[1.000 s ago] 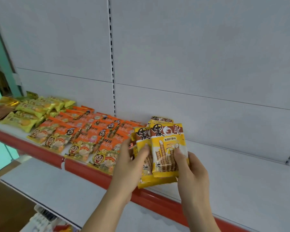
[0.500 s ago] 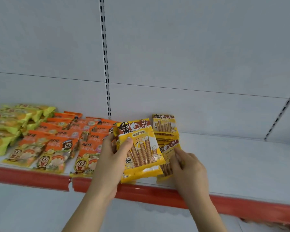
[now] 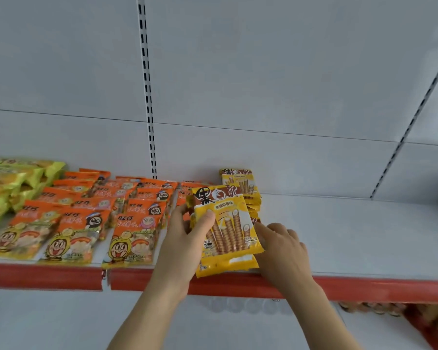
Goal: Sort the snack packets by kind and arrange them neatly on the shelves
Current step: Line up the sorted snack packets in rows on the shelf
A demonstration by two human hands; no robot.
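Three kinds already lie grouped on the shelf (image 3: 351, 236) (green, orange, yellow), while the left hand (image 3: 185, 238) grips yellow wafer packets (image 3: 225, 223) near its front edge and the right hand (image 3: 281, 248) touches them with loosely bent fingers.

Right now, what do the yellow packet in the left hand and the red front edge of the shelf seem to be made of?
The yellow packet in the left hand looks like thin glossy plastic film: printed, with a crimped, wrinkled bottom seal. The red front edge looks like smooth moulded plastic with a soft sheen, though painted metal cannot be excluded.
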